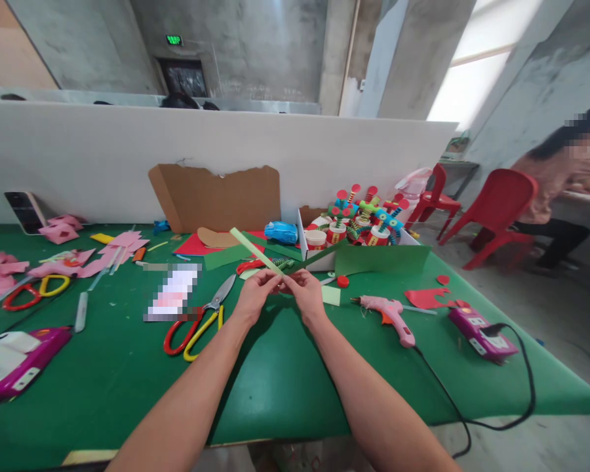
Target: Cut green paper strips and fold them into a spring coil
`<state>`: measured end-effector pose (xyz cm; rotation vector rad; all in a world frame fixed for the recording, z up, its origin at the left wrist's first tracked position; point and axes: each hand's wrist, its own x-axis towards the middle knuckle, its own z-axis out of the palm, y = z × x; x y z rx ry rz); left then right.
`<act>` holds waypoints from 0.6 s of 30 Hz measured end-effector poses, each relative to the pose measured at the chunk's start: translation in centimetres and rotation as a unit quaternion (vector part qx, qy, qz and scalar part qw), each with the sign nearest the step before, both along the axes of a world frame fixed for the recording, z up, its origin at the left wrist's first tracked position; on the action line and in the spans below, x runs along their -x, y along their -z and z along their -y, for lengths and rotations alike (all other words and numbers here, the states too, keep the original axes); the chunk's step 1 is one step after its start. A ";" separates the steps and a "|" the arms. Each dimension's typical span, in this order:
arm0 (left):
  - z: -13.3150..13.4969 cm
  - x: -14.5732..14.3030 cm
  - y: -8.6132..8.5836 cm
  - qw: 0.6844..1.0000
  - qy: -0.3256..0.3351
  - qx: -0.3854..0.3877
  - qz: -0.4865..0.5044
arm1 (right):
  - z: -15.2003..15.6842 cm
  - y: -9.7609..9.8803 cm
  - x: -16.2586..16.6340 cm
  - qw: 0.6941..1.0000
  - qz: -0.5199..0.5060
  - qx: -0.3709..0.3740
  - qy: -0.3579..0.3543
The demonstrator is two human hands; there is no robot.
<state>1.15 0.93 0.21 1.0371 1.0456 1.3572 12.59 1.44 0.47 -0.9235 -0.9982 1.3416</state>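
Left hand [256,293] closed in a pinch on the near end of a light green strip [253,249] of paper, thumb on top. Right hand [305,293] pinched shut the same way on the near end of a dark green strip [319,257].

Both strips meeting between the fingertips, left of the glue gun [388,314] and raised a little above the bench [275,380]. Free ends fanning up and away in a V, the light one leaning left, the dark one slanting back toward the far side of the glue gun. Gripped by the ends, probably to keep the meeting point steady and the long tails out of the way. Lifted off the bench, likely for a closer look. Actual overlap of the two ends hidden by the fingers.

Glue gun on its side, nozzle toward the hands, black cord [442,393] trailing off the bench edge. Seemingly parked within easy reach of the right hand.

Farther left of the glue gun, past the hands: red-and-yellow scissors [199,324], blades pointing away. Behind the glue gun: a green sheet [381,259] leaning on a white box [302,236] of colourful craft figures. Just right of the glue gun: a purple device [479,331]. Well behind and right of the glue gun, off the bench: a seated person [550,190] among red chairs.
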 end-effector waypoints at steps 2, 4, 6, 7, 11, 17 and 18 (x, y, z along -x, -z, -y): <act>-0.1 0.3 0.1 1.000 -0.013 -0.006 -0.017 | 0.1 -0.1 -0.1 1.000 0.020 0.005 -0.008; -0.2 0.6 0.1 0.999 -0.025 -0.020 -0.041 | 0.0 0.0 -0.3 0.999 0.045 0.002 0.002; -0.3 0.8 0.1 0.997 -0.026 -0.033 -0.070 | -0.1 0.1 -0.4 0.998 0.065 -0.002 0.016; -0.3 0.9 0.0 0.996 -0.025 -0.037 -0.082 | -0.2 0.1 -0.5 0.997 0.070 -0.001 0.022; -0.2 0.5 -0.1 0.997 -0.007 -0.023 -0.077 | -0.5 0.5 -0.6 0.996 0.075 0.003 0.046; -0.1 0.3 -0.1 0.996 -0.008 -0.027 -0.087 | -0.4 0.5 -0.4 0.997 0.066 0.002 0.042; 0.0 0.4 -0.1 0.996 -0.007 -0.028 -0.086 | -0.3 0.4 -0.4 0.997 0.065 0.003 0.037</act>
